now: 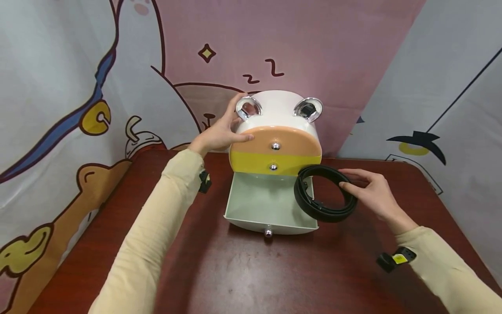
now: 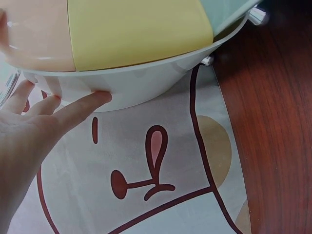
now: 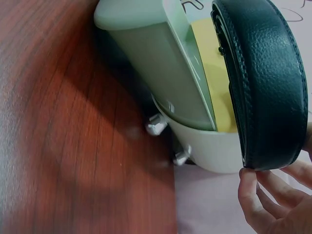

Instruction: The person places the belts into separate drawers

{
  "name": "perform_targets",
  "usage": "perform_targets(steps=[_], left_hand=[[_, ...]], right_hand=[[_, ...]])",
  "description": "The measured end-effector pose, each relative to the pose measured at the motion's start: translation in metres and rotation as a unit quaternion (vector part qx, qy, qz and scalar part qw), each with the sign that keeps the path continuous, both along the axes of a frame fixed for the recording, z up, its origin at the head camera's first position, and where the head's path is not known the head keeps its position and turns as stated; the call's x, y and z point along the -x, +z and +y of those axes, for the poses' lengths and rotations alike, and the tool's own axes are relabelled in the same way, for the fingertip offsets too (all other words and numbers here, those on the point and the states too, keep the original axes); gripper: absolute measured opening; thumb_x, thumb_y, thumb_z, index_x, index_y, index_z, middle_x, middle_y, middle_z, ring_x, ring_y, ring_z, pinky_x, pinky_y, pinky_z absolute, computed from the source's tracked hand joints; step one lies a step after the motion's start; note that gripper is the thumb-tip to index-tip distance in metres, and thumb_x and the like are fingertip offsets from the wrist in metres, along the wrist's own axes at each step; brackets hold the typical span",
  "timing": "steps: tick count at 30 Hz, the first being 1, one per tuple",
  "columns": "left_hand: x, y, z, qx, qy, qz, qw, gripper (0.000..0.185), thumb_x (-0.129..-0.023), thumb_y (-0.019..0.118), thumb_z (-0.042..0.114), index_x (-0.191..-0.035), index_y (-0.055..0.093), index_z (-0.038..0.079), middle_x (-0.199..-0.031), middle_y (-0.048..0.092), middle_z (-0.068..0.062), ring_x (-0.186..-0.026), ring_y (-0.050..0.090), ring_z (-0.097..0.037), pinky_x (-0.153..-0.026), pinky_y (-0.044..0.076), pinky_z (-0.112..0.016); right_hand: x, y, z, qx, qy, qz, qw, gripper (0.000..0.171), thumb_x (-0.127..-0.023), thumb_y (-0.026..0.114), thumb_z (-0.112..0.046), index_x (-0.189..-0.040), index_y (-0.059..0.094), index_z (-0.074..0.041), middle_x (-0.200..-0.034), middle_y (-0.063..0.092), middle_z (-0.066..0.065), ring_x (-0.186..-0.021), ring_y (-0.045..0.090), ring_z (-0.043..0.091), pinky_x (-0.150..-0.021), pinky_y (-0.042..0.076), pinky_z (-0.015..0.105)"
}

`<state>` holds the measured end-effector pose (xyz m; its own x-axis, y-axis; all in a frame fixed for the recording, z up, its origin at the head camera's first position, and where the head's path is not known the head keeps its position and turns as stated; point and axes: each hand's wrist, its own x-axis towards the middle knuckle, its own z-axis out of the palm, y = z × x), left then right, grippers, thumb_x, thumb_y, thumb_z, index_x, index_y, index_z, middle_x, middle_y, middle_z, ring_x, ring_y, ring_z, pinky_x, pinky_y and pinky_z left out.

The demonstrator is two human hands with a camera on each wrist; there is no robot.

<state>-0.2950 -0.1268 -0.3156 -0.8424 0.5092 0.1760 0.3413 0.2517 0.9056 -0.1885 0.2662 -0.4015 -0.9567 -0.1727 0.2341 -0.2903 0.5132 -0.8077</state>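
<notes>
Rightward, the right hand [image 1: 374, 192] has its fingers [image 3: 253, 195] pinching the rim of a coiled black leather belt [image 1: 324, 193], held over the right edge of the pulled-out pale green drawer [image 1: 270, 209] of a white rounded plastic drawer box [image 1: 274, 131]. The left hand [image 1: 219, 133] lays straight fingers [image 2: 80, 109] flat against the box's left side. Box and drawer stand on the dark red wooden bench [image 1: 243, 270].

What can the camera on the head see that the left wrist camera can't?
Only the head view shows the coiled black belt that the right hand holds over the open green drawer's edge, plus the box's two shiny ears. Only the left wrist view shows the left hand's fingertips pressing the white rim from close up, with the cartoon cloth behind. Both show the left hand, the drawer box with its peach and yellow fronts, and the wooden table.
</notes>
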Motion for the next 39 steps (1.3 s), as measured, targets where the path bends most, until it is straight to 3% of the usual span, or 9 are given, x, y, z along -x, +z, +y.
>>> perform_targets(steps=[4,8,12,18,29,35,39], left_hand=[[-0.001,-0.003,0.001,-0.001,0.001,-0.011,0.9999,0.106,-0.083,0.075,0.004,-0.150,0.001,0.041,-0.151,0.029,-0.006,-0.143,0.016,-0.031,-0.100,0.038,-0.049],[0.000,-0.006,-0.001,0.020,0.009,-0.010,0.9997,0.107,-0.084,0.075,0.006,-0.150,-0.002,0.039,-0.155,0.021,-0.005,-0.143,0.012,-0.034,-0.106,0.029,-0.051],[-0.001,-0.007,-0.004,0.027,0.009,-0.012,0.9995,0.108,-0.084,0.074,0.004,-0.151,-0.005,0.035,-0.157,0.017,-0.008,-0.143,0.009,-0.037,-0.108,0.023,-0.054],[-0.001,-0.006,-0.003,0.034,0.011,-0.010,0.9993,0.108,-0.084,0.075,0.008,-0.150,-0.005,0.039,-0.156,0.019,-0.008,-0.143,0.012,-0.035,-0.106,0.028,-0.054],[0.000,-0.004,-0.004,0.008,0.003,0.011,0.9999,0.106,-0.083,0.076,0.005,-0.150,0.001,0.036,-0.149,0.032,-0.010,-0.141,0.018,-0.037,-0.108,0.025,-0.050],[0.001,-0.001,-0.003,0.015,0.005,0.007,0.9999,0.106,-0.083,0.076,0.007,-0.149,0.001,0.042,-0.150,0.029,-0.006,-0.142,0.016,-0.036,-0.107,0.028,-0.051],[0.002,0.001,-0.001,0.015,0.004,0.001,0.9999,0.106,-0.084,0.076,0.007,-0.150,0.000,0.040,-0.153,0.023,-0.003,-0.143,0.014,-0.035,-0.105,0.029,-0.052]], right_hand=[[-0.001,-0.003,-0.009,-0.009,-0.001,0.006,1.000,0.037,-0.090,0.071,-0.015,-0.123,0.064,-0.002,-0.107,0.069,0.011,-0.081,0.066,0.003,-0.060,0.052,0.023],[-0.002,-0.007,-0.019,-0.018,-0.007,0.009,1.000,0.034,-0.089,0.072,-0.016,-0.120,0.066,-0.005,-0.107,0.069,0.016,-0.081,0.066,0.004,-0.061,0.051,0.023],[-0.001,-0.009,-0.032,-0.031,-0.013,0.019,0.999,0.031,-0.087,0.073,-0.017,-0.117,0.069,-0.008,-0.104,0.070,0.012,-0.082,0.066,0.006,-0.063,0.050,0.021],[0.000,-0.011,-0.047,-0.034,-0.015,0.033,0.999,0.029,-0.086,0.074,-0.014,-0.114,0.070,-0.007,-0.102,0.071,0.009,-0.084,0.066,0.006,-0.066,0.049,0.018],[0.002,-0.015,-0.071,-0.030,-0.001,0.022,0.999,0.031,-0.086,0.074,-0.011,-0.115,0.069,-0.004,-0.105,0.070,0.012,-0.091,0.068,0.025,-0.070,0.051,0.021],[0.002,-0.017,-0.080,-0.022,0.000,0.027,0.999,0.028,-0.085,0.074,-0.010,-0.112,0.070,-0.003,-0.102,0.070,0.013,-0.091,0.068,0.028,-0.072,0.053,0.027],[0.004,-0.015,-0.084,-0.034,0.002,0.043,0.998,0.026,-0.083,0.075,-0.009,-0.108,0.071,-0.004,-0.100,0.071,0.011,-0.087,0.069,0.026,-0.070,0.053,0.030]])
